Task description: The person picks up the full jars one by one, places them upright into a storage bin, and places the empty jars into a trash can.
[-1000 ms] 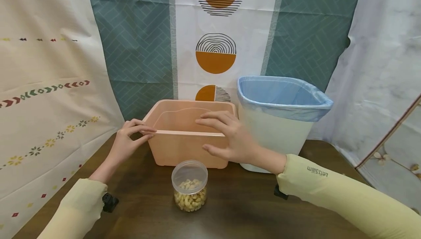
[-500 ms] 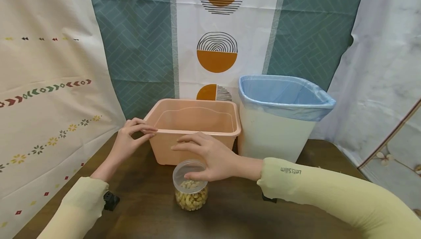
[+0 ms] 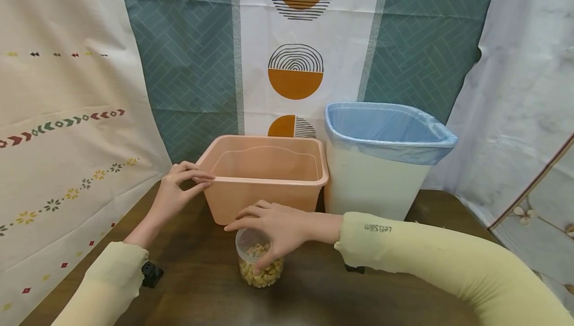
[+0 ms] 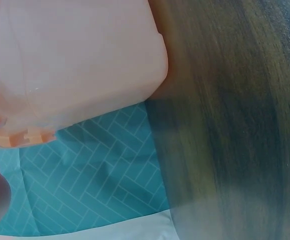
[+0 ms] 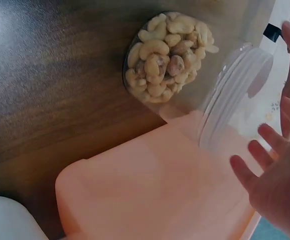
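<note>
At far left hangs a cream curtain (image 3: 67, 131) w/ small flower & arrow prints. Next to it, the left hand (image 3: 175, 194) pinches the near-left corner of the peach plastic bin (image 3: 264, 176), thumb & fingers curled on the rim; the left wrist view shows only the bin's underside and a bit of finger. Bin sits upright on the dark wood tabletop (image 3: 314, 286), toward the far side, nothing visible inside. Just near of the bin, center, stands a clear jar of cashews (image 3: 260, 261) w/ clear lid on, approx half full. The right hand (image 3: 273, 226) is over the jar, fingers spread and bent down around the lid, thumb on the near side of the jar; in the right wrist view the fingers look loose beside the lid, so a firm grip can't be confirmed. Right of the bin, close beside it, a white trash can (image 3: 381, 166) w/ blue liner. Behind: teal & white patterned backdrop (image 3: 296, 42).
</note>
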Demonstrator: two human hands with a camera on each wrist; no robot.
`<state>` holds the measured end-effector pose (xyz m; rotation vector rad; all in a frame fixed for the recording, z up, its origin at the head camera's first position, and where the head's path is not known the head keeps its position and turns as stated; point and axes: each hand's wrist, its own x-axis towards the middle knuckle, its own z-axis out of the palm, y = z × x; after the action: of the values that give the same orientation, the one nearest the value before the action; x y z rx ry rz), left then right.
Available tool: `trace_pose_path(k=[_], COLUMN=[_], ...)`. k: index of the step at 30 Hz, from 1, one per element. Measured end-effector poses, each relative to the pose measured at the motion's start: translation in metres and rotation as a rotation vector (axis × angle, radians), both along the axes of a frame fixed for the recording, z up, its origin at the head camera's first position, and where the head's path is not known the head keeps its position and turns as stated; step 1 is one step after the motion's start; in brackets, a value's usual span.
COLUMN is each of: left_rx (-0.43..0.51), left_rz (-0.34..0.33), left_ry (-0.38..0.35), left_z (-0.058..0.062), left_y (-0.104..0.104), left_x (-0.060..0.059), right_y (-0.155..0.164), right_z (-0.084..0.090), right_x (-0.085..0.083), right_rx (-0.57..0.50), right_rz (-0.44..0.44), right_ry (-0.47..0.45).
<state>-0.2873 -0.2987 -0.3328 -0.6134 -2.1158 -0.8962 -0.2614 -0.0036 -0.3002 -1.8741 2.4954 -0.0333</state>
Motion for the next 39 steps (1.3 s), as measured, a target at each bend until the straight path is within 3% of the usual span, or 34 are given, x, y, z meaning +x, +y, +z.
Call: trace_pose_path(k=[13,31,39], left_rx=[0.015,0.028,0.021], left_rz=[-0.001,0.033,0.019], left_ry=[-0.033,-0.053,-0.031], left_z=[0.002,0.000,0.014], left_y=[0.002,0.004,0.017], left_x=[0.003,-0.001,0.018], right_y=[-0.008,-0.007,-0.003], right_z=[0.009,0.030,0.052], right_x=[-0.013,-0.019,-0.015], right_rx=[0.255,0.340,0.367], right_rz=[-0.018,0.079,0.074], right_ry=[-0.108,-0.143,-0.133])
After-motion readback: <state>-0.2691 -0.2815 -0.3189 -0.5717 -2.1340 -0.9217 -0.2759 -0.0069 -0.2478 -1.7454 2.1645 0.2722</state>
